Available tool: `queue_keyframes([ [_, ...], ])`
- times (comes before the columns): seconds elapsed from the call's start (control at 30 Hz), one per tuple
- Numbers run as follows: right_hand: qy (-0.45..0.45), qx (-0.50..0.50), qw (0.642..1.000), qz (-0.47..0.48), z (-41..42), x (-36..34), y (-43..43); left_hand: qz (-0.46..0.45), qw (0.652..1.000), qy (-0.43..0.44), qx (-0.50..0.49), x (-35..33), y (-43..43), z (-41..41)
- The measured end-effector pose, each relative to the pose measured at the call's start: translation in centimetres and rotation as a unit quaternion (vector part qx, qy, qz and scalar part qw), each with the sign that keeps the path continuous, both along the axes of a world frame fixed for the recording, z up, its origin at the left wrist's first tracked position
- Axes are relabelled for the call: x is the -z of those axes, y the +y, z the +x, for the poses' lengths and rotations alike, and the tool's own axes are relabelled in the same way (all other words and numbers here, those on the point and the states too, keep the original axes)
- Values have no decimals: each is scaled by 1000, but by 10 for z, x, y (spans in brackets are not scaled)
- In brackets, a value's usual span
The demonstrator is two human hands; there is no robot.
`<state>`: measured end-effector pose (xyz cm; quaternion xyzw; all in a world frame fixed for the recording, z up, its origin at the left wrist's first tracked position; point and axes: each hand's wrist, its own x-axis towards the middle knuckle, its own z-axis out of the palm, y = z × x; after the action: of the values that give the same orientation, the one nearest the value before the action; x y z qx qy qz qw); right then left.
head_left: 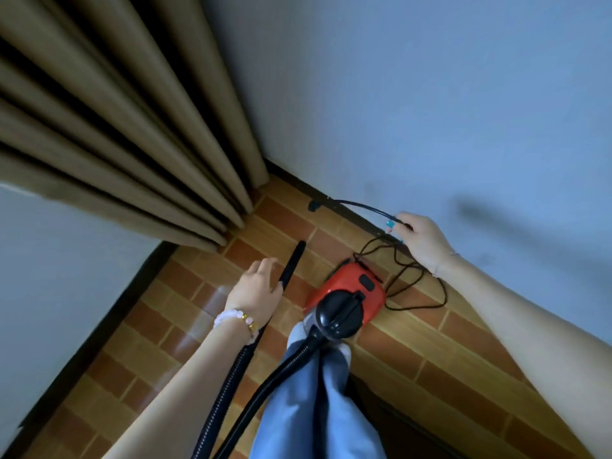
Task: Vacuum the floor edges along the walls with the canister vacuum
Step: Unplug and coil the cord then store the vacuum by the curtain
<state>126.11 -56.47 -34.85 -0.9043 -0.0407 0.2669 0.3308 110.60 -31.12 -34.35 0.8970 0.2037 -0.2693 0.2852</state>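
The head view looks down on a floor of brown brick-pattern tiles [414, 352] in a corner between pale blue walls [414, 94], with tan pleated curtains [109, 134] hanging at the left. The red canister vacuum with black top [347, 293] stands on the floor close to the right wall, a ribbed black hose [265, 385] leaving it. The left hand [255, 293] grasps the black nozzle tube [291, 265], which points toward the corner. The right hand [420, 241] pinches the thin black power cord [357, 205].

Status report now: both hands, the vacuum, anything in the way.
Left hand on nozzle tube. Right hand pinching power cord. Red canister vacuum by wall. Loose cord coils beside it.
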Motion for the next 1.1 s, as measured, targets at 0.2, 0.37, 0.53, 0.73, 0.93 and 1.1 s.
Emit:
queue_keyframes([
  [0.2, -26, 42, 996, 68, -25, -106, -26, -4, 995, -90, 42, -94, -25, 15],
  [0.37, -67, 21, 989, 128, -33, -188, -30, -15, 983, -167, 74, -158, -53, 24],
  [0.53, -75, -29, 985, 154, -53, -244, -27, -60, 962, -252, 84, -218, -76, 39],
  [0.73, -155, -44, 965, 205, -63, -327, -20, -97, 952, -282, 76, -257, -84, 52],
  [0.93, -196, -26, 954, 224, -60, -365, -13, -248, 914, -320, -34, -289, -90, 55],
  [1.1, -159, 28, 949, 270, -58, -365, -3, -279, 884, -372, -43, -304, -72, 57],
])
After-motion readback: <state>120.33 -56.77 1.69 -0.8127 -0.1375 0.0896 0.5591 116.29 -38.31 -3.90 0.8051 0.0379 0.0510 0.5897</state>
